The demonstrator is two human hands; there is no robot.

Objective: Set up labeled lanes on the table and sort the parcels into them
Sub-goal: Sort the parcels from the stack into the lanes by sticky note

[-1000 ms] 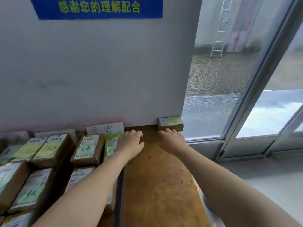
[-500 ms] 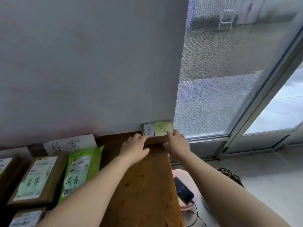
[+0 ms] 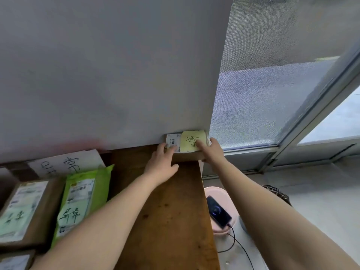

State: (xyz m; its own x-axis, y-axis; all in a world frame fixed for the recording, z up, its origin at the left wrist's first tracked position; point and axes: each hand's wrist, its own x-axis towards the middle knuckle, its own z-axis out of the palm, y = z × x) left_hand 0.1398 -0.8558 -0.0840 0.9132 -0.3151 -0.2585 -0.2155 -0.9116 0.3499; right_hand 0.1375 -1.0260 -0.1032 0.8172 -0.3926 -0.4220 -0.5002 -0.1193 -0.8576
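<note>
A small brown parcel (image 3: 191,156) with a white shipping label and a yellow handwritten note sits at the far right corner of the wooden table (image 3: 171,221), against the wall. My left hand (image 3: 161,164) lays its fingers on the label at the parcel's left end, thumb stretched along the front edge. My right hand (image 3: 213,151) grips the right end, one finger lying on the yellow note. A white paper lane label (image 3: 66,162) leans on the wall to the left. In front of it lie a green parcel (image 3: 83,201) and a brown box (image 3: 25,207).
Another box (image 3: 13,262) shows at the bottom left. Right of the table, low down, stands a pink stool (image 3: 224,228) carrying a phone (image 3: 218,211) on a cable, with a dark basket (image 3: 276,193) behind. A window (image 3: 272,84) borders the table's right end.
Both hands have reached forward from in front of the small parcel onto its top and ends. My view has swung right and down, so fewer sorted parcels show at left.
</note>
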